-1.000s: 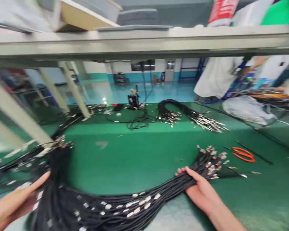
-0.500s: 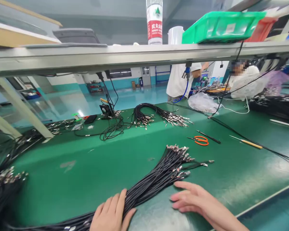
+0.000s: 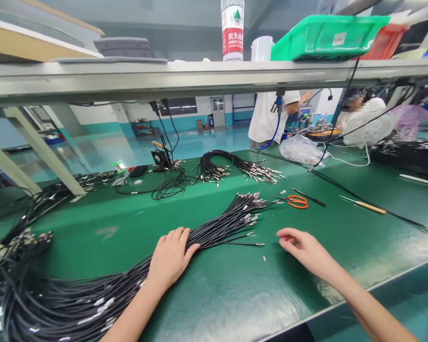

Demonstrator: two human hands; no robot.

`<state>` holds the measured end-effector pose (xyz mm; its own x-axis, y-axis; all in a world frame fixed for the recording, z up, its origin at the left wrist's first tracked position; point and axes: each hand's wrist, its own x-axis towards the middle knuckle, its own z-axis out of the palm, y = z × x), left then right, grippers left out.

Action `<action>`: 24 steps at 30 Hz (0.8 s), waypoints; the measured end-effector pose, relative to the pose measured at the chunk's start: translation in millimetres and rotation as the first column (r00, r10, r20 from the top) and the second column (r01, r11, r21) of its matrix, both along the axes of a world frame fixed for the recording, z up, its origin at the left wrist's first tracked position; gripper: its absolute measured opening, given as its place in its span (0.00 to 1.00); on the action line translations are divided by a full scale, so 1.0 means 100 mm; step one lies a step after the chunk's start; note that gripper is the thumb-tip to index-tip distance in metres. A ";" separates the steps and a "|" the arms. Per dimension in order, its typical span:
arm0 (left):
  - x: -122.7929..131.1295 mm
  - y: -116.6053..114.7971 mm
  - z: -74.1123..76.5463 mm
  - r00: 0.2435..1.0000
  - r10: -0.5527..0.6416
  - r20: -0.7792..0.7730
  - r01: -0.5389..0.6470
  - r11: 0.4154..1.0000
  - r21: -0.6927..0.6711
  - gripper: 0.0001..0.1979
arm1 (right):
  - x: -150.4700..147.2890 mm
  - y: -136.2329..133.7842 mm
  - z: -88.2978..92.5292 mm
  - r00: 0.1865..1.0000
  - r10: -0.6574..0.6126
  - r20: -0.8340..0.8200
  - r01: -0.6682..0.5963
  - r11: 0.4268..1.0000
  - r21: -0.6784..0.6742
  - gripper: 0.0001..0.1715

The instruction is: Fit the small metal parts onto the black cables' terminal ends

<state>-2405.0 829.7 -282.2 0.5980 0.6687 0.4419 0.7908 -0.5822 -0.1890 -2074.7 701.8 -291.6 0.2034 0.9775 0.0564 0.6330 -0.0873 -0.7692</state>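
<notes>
A long bundle of black cables with metal-tipped ends (image 3: 221, 225) lies across the green bench mat (image 3: 214, 280), running from the back middle to the lower left. My left hand (image 3: 171, 256) presses down on the bundle, its fingers curved over the cables. My right hand (image 3: 303, 249) hovers to the right of the bundle, fingers loosely curled and holding nothing. A few loose cable ends stick out towards it. A tiny copper-coloured bit (image 3: 264, 258) lies on the mat just left of my right fingers.
Orange-handled scissors (image 3: 297, 202), a black tool (image 3: 308, 197) and a yellow-handled tool (image 3: 365, 206) lie beyond my right hand. A coiled cable bundle (image 3: 235, 166) lies further back. A shelf (image 3: 214, 76) above holds a bottle and a green tray. Two co-workers (image 3: 271, 114) stand beyond the bench.
My right hand has let go of the bundle's metal-tipped end and moved right. The bundle has swung towards the back of the bench, and my left hand now presses on it.
</notes>
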 end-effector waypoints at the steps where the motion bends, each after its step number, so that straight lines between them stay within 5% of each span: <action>1: 0.02 -0.04 0.01 0.999 -0.023 0.041 0.023 1.000 0.006 0.22 | 0.02 0.10 0.04 0.994 0.069 0.081 -0.065 0.997 -0.050 0.14; 4: 0.28 -0.22 0.08 0.971 -0.183 0.151 0.194 0.979 -0.060 0.15 | 0.02 0.39 0.16 0.935 0.299 0.190 -0.258 0.943 -0.212 0.11; 6: 0.60 -0.33 0.11 0.927 -0.321 0.193 0.359 0.910 -0.209 0.10 | -0.01 0.57 0.20 0.902 0.393 0.181 -0.339 0.901 -0.270 0.08; 10: 1.29 -0.37 0.06 0.894 -0.349 0.283 0.444 0.779 -0.442 0.12 | -0.03 0.77 0.19 0.828 0.543 0.139 -0.473 0.811 -0.344 0.04; 15: 1.55 -0.25 -0.04 0.848 -0.169 0.503 0.498 0.582 -0.643 0.06 | 0.11 0.81 0.15 0.775 0.627 -0.076 -0.625 0.742 -0.244 0.07; 19: 1.45 -0.20 0.00 0.751 0.021 0.660 0.600 0.395 -0.696 0.08 | 0.15 0.81 0.13 0.752 0.588 -0.298 -0.643 0.754 -0.132 0.08; 24: 1.42 -0.19 0.02 0.713 0.149 0.685 0.659 0.193 -0.727 0.09 | 0.10 0.78 0.16 0.753 0.537 -0.381 -0.611 0.785 -0.101 0.08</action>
<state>-2262.7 811.1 -280.3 0.7605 0.6466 -0.0595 0.2258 -0.1774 0.9579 -2065.2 780.0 -275.7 -0.4301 0.8942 -0.1239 0.3412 0.0339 -0.9394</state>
